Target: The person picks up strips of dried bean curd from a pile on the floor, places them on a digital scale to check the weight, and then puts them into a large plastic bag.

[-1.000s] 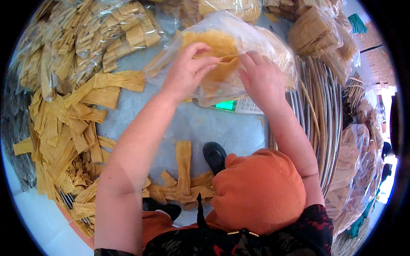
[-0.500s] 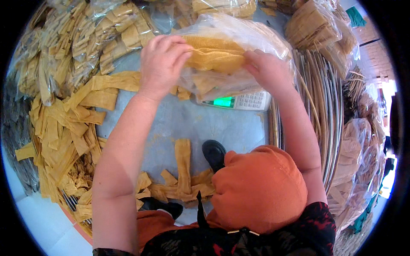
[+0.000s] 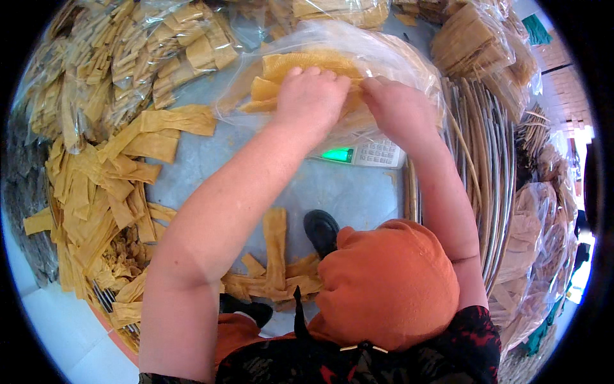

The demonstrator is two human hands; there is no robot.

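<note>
A clear plastic bag [image 3: 409, 61] holds flat yellow ribbed strips [image 3: 300, 61] at the far middle. My left hand [image 3: 312, 99] is over these strips, its fingers closed on a folded yellow strip, the fingertips partly hidden. Beside it, my right hand [image 3: 398, 105] pinches the same bundle near its right end, with thumb and fingers close together. Just in front of the bag, a digital scale [image 3: 378, 154] with a lit green display and keys peeks out. Whether the bag rests on the scale, I cannot tell.
Loose yellow strips [image 3: 96, 185] heap up on the left, below bagged strips [image 3: 141, 57]. Long thin rods [image 3: 480, 166] stack along the right, near more filled bags [image 3: 531, 224]. A few strips [image 3: 275, 249] lie by my dark shoe [image 3: 321, 230] on the grey-blue surface.
My left hand has moved right along the bundle, from its left end to its middle, close to my right hand. The strips' left ends now show. My right hand has barely moved.
</note>
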